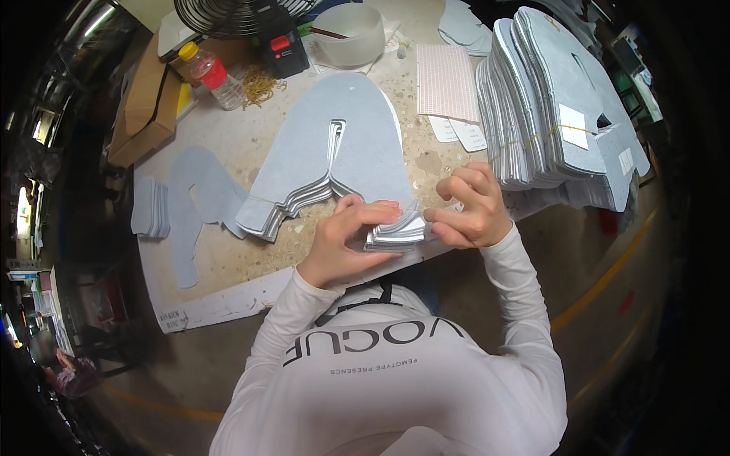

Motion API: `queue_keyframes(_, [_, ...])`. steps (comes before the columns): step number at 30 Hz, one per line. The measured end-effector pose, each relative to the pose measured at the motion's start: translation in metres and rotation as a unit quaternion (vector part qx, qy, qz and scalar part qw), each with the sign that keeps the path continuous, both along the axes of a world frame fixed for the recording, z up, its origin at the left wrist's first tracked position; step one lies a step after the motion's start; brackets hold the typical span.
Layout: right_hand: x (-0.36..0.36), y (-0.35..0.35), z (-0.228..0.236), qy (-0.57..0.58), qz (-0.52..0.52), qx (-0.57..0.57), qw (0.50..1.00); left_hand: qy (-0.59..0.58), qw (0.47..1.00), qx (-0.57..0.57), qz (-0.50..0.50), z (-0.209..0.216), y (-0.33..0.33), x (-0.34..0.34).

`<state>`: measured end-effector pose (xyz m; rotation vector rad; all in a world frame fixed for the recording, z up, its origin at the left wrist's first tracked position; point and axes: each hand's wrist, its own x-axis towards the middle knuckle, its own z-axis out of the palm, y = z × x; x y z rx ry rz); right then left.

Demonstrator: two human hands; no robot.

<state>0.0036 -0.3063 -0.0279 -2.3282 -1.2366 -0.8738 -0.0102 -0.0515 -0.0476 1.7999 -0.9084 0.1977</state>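
Observation:
A thick stack of grey-blue cut sheets (304,148), arched and with a slot in the middle, lies on the worktable in front of me. My left hand (342,237) grips the layered end of its right leg at the near edge, thumb below and fingers on top. Close by on the right, my right hand (471,209) has its fingers curled in a pinch, with a thin rubber band (413,207) faintly visible between it and that leg. Another rubber band (263,200) goes around the stack's left leg.
Tall banded stacks (532,106) stand at the right. Smaller grey pieces (194,167) lie left. Farther back are a bottle (217,76), loose rubber bands (262,85), a cardboard box (148,114), a translucent bowl (353,38), a fan (228,15) and a pinkish sheet (447,83).

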Motion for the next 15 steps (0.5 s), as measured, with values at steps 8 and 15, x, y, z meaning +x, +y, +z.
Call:
queue_keyframes(8, [-0.034,0.024,-0.032,0.229,0.034,0.139,0.963,0.088,0.991,-0.068,0.071,-0.006,-0.005,-0.007])
queue_keyframes(15, [-0.067,0.053,-0.043,0.195,-0.042,0.049,0.979,0.104,0.989,-0.062,0.088,-0.007,-0.014,-0.011])
